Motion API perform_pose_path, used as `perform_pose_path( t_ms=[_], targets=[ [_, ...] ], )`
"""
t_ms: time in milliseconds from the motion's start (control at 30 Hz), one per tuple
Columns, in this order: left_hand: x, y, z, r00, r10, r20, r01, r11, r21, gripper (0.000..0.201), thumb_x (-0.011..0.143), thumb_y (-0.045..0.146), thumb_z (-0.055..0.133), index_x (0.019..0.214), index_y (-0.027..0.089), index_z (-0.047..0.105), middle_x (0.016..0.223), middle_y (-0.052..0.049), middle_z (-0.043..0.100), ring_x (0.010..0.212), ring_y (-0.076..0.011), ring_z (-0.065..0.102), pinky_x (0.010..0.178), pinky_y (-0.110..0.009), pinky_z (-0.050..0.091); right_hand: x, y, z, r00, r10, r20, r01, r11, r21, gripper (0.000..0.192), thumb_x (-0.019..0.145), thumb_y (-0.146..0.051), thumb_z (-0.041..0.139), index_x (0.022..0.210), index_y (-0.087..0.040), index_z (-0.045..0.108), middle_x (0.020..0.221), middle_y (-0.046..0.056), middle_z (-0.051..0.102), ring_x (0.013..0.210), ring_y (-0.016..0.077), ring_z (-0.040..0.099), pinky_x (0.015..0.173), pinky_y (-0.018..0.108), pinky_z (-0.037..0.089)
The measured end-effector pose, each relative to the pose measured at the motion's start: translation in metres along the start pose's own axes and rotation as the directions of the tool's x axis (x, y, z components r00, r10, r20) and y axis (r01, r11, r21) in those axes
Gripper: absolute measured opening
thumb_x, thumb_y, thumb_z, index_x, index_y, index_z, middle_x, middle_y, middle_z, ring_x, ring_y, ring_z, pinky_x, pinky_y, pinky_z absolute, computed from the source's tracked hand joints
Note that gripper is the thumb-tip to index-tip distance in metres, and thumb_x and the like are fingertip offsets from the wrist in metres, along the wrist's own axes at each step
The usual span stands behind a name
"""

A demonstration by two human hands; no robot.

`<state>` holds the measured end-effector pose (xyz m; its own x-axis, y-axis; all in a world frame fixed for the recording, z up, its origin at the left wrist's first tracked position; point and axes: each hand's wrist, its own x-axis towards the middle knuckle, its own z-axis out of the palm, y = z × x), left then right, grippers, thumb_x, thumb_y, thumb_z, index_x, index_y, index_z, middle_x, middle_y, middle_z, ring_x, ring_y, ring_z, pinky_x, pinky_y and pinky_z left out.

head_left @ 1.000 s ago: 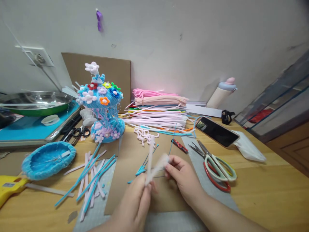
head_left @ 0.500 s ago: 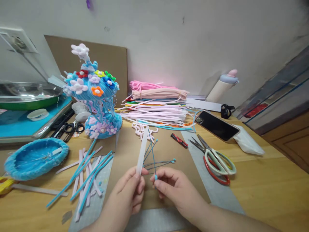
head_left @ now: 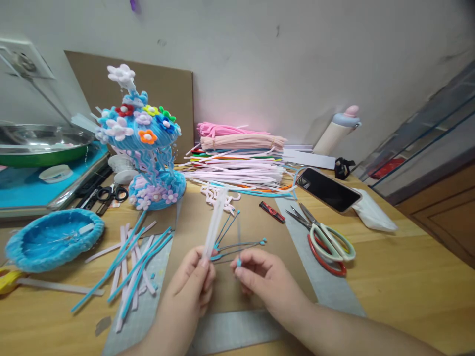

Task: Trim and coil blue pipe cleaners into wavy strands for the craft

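Head view: the left hand (head_left: 190, 286) grips a clear stick (head_left: 215, 222) low, leaving its length free; the right hand (head_left: 264, 278) pinches a thin stem (head_left: 239, 231) by its blue end above cardboard (head_left: 254, 226), presumably shielding the table (head_left: 401, 277).

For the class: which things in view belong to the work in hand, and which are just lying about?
Belongs:
translucent white stick, in the left hand
blue-tipped stem, in the right hand
other blue-tipped stems, on cardboard

Probably just lying about:
smartphone
bottle
green-sided metal pan
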<state>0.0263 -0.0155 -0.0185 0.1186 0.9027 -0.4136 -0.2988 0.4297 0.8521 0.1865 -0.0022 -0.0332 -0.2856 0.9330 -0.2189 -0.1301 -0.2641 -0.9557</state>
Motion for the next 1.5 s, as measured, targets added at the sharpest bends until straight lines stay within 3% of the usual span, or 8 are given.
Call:
perform_pose_path(
  t_ms=[133, 233, 533, 700, 833, 1067, 1233, 1500],
  targets=[
    [0.001, 0.005, -0.005, 0.980, 0.098, -0.171, -0.113, 0.990, -0.081, 0.029, 0.080, 0.048, 0.058, 0.092, 0.023, 0.050, 0.056, 0.010, 0.038, 0.039, -0.0035, 0.019, 0.034, -0.012, 0.014, 0.005, -0.002, -0.010, 0.953, -0.110, -0.283, 0.136, 0.988, 0.077, 0.028, 0.072, -0.044, 0.071, 0.082, -0.019, 0.063, 0.078, 0.001, 0.059, 0.061, 0.0097, 0.049, 0.054, 0.022, 0.039],
    [0.001, 0.007, -0.006, 0.970, 0.104, -0.219, -0.135, 0.982, -0.132, 0.028, 0.080, 0.047, 0.059, 0.094, 0.024, 0.052, 0.056, 0.010, 0.038, 0.039, -0.0031, 0.018, 0.034, -0.012, 0.015, 0.010, -0.001, -0.016, 0.937, -0.111, -0.332, 0.154, 0.983, 0.104, 0.026, 0.074, -0.041, 0.071, 0.086, -0.019, 0.065, 0.075, 0.000, 0.057, 0.061, 0.0089, 0.048, 0.054, 0.020, 0.038],
    [0.000, -0.002, -0.001, 0.991, 0.000, -0.130, -0.017, 0.992, -0.124, 0.032, 0.077, 0.049, 0.059, 0.092, 0.023, 0.048, 0.056, 0.010, 0.040, 0.037, -0.0025, 0.018, 0.034, -0.012, 0.013, 0.001, 0.000, -0.002, 0.990, 0.061, -0.127, -0.039, 0.985, 0.168, 0.029, 0.065, -0.040, 0.078, 0.073, -0.017, 0.063, 0.067, -0.002, 0.057, 0.052, 0.0064, 0.042, 0.049, 0.020, 0.034],
    [-0.007, -0.016, 0.007, 0.990, -0.121, 0.067, 0.128, 0.985, -0.116, 0.037, 0.074, 0.053, 0.061, 0.092, 0.025, 0.044, 0.056, 0.011, 0.042, 0.035, -0.0018, 0.014, 0.033, -0.013, 0.010, -0.006, -0.003, 0.004, 0.998, 0.005, 0.065, -0.015, 0.989, 0.146, 0.021, 0.066, -0.037, 0.077, 0.070, -0.018, 0.068, 0.066, -0.002, 0.059, 0.060, 0.0084, 0.049, 0.062, 0.021, 0.040],
    [-0.015, -0.023, 0.013, 0.969, -0.183, 0.163, 0.201, 0.974, -0.102, 0.034, 0.077, 0.052, 0.059, 0.085, 0.023, 0.044, 0.056, 0.010, 0.042, 0.035, -0.0006, 0.015, 0.034, -0.013, 0.010, -0.010, -0.002, 0.008, 0.972, 0.105, 0.212, -0.144, 0.974, 0.177, 0.018, 0.068, -0.037, 0.076, 0.073, -0.020, 0.072, 0.062, -0.002, 0.063, 0.060, 0.0093, 0.053, 0.066, 0.023, 0.041],
    [-0.016, -0.020, 0.011, 0.974, -0.148, 0.171, 0.181, 0.964, -0.194, 0.030, 0.072, 0.037, 0.061, 0.093, 0.020, 0.049, 0.059, 0.006, 0.047, 0.038, -0.0025, 0.027, 0.037, -0.015, 0.016, -0.008, 0.003, 0.010, 0.983, 0.138, 0.124, -0.159, 0.972, 0.173, 0.028, 0.063, -0.040, 0.079, 0.068, -0.016, 0.065, 0.059, -0.002, 0.062, 0.052, 0.0065, 0.049, 0.052, 0.019, 0.035],
    [-0.010, -0.028, 0.008, 0.986, -0.068, 0.155, 0.079, 0.995, -0.065, 0.039, 0.076, 0.041, 0.061, 0.106, 0.021, 0.047, 0.060, 0.008, 0.044, 0.037, -0.0025, 0.024, 0.036, -0.016, 0.017, -0.006, 0.003, 0.010, 0.972, 0.223, 0.073, -0.233, 0.954, 0.188, 0.039, 0.057, -0.045, 0.081, 0.065, -0.016, 0.056, 0.053, -0.006, 0.054, 0.039, 0.0025, 0.031, 0.039, 0.018, 0.020],
    [-0.007, -0.036, 0.003, 0.979, -0.100, 0.178, 0.100, 0.995, 0.010, 0.053, 0.080, 0.054, 0.052, 0.117, 0.016, 0.046, 0.047, 0.010, 0.033, 0.040, -0.0066, 0.022, 0.038, -0.018, 0.017, -0.006, 0.003, 0.011, 0.982, 0.136, 0.135, -0.147, 0.986, 0.075, 0.037, 0.062, -0.045, 0.077, 0.062, -0.016, 0.054, 0.063, -0.002, 0.056, 0.060, 0.0096, 0.051, 0.062, 0.023, 0.040]
  ],
)
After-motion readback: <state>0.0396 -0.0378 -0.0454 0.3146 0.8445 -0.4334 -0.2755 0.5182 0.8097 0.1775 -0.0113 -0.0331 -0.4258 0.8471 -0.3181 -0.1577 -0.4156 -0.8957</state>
